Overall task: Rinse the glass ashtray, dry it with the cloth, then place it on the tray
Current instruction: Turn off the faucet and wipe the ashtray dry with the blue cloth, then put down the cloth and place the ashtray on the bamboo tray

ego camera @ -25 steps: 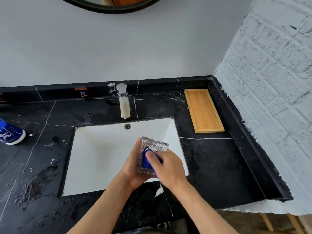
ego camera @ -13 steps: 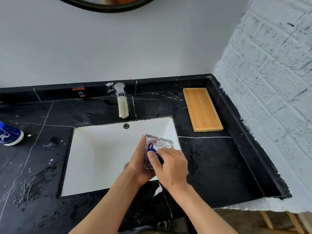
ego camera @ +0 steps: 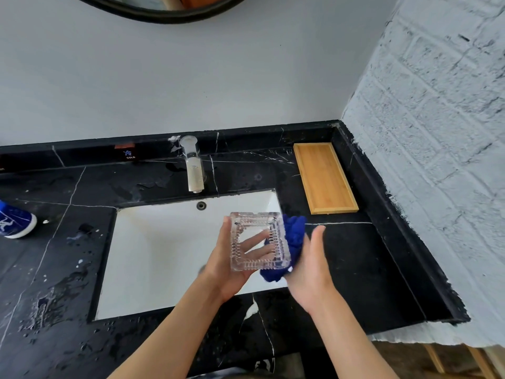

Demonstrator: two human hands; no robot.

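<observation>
A square clear glass ashtray [ego camera: 258, 240] rests open side up in my left hand [ego camera: 228, 265], above the right part of the white sink [ego camera: 164, 253]. My fingers show through its bottom. My right hand [ego camera: 310, 266] holds a crumpled blue cloth [ego camera: 293, 236] against the ashtray's right side; part of the cloth sticks out below the ashtray. The bamboo tray [ego camera: 323, 177] lies empty on the black counter at the back right, apart from both hands.
A chrome tap [ego camera: 193, 166] stands behind the sink with no water running. The black marble counter [ego camera: 363, 269] is wet on the left. A blue and white object [ego camera: 13, 221] sits at the left edge. A white brick wall bounds the right.
My right hand has drawn the cloth out of the ashtray's bowl to its right side. My left hand has tilted the ashtray flatter, its opening now facing up.
</observation>
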